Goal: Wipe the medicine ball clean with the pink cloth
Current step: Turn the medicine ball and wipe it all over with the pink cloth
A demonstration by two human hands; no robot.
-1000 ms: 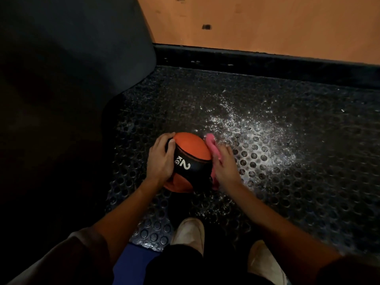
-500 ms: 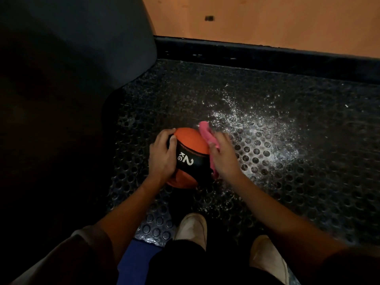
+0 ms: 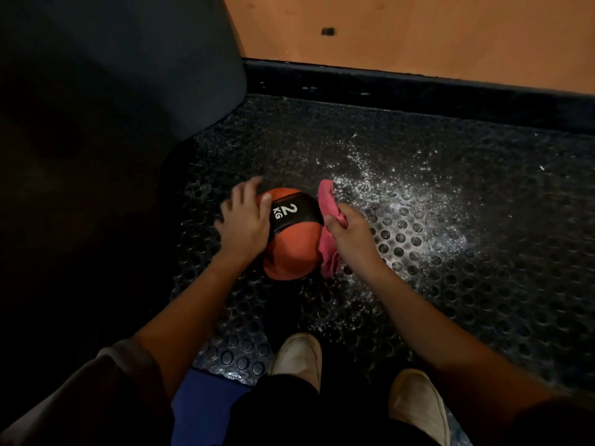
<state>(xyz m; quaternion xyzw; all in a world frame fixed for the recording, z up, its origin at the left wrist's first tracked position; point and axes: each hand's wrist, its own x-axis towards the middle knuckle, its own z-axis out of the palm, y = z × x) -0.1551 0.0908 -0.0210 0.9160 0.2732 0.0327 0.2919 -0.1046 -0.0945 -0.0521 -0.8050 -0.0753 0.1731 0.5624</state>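
The ball [image 3: 291, 249] is steadied on the mat [image 3: 450, 284] by the spread left hand [image 3: 244, 223] — the cloth [image 3: 326, 220] is gripped against its right side by the right hand [image 3: 349, 233].

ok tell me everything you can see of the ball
The ball is round, orange, with a wide black band marked 2 KG in white; its skin looks like matte rubber. It sits on the studded black mat. The left hand rests on its left side with fingers spread, and the pink cloth, gripped by the right hand, lies against its right side.
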